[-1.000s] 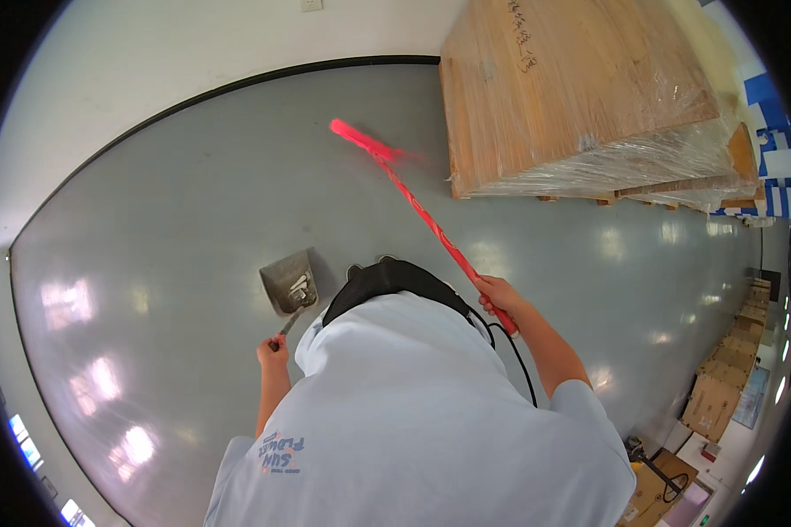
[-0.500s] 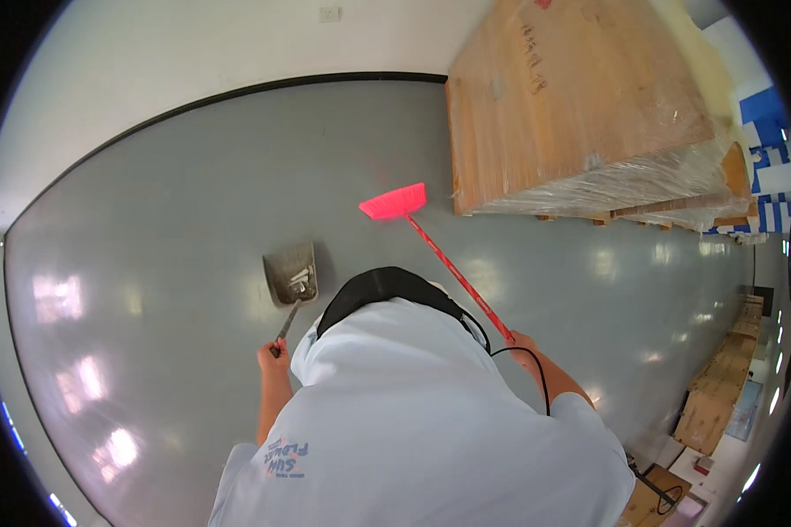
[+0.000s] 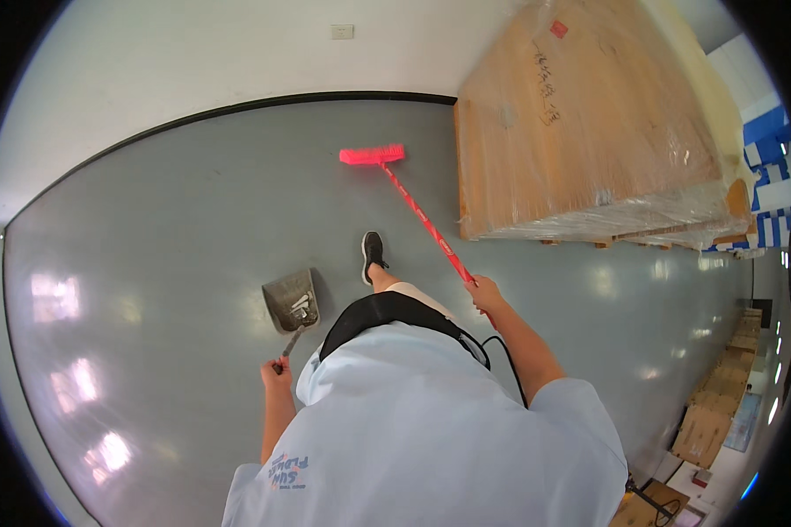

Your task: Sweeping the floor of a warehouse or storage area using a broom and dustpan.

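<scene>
My right hand [image 3: 483, 295] is closed around the red handle of a broom [image 3: 373, 155]. Its pink bristle head is stretched out ahead of me, toward the far wall. Low at my left side, my left hand [image 3: 277, 372] grips the dark handle of a dustpan [image 3: 281, 294]. The grey pan lies in front of that hand, with several pale scraps [image 3: 301, 308] inside it. Between dustpan and broom, my foot in a black shoe [image 3: 372, 255] is stepped forward on the grey floor [image 3: 193, 220].
A large plastic-wrapped wooden crate [image 3: 589, 132] stands at the far right, close to the broom. The white wall [image 3: 237, 53] with a dark baseboard runs across the far side. Flattened cardboard [image 3: 707, 422] and blue-and-white boxes [image 3: 769, 193] are along the right.
The broom head has swung farther out and slightly left, and my right arm has reached forward. My black shoe has come into view. The dustpan stays nearly in place in my left hand.
</scene>
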A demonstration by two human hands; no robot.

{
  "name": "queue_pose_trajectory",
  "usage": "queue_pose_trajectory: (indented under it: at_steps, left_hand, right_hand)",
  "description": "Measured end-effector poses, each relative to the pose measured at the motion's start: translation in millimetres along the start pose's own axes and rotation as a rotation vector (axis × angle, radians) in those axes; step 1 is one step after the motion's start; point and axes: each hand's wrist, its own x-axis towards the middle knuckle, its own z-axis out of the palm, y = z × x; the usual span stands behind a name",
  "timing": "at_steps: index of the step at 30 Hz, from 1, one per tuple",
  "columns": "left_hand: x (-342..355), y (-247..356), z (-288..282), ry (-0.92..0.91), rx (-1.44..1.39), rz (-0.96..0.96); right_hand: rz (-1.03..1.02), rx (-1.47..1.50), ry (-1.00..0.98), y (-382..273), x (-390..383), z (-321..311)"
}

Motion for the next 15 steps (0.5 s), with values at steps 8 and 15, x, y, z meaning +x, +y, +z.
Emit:
queue_pose_trajectory:
  at_steps: [8,15]
  left_hand:
    - [29.1,-2.1,-1.2,-0.260,1.079,0.756]
    - [-16.0,-37.0,125.5,0.085,-0.046,0.122]
  right_hand:
    - [-0.243,-0.033,0.265,-21.4,153.0,-88.6]
    - [0.218,0.025,-0.086,-110.3,340.1,-164.5]
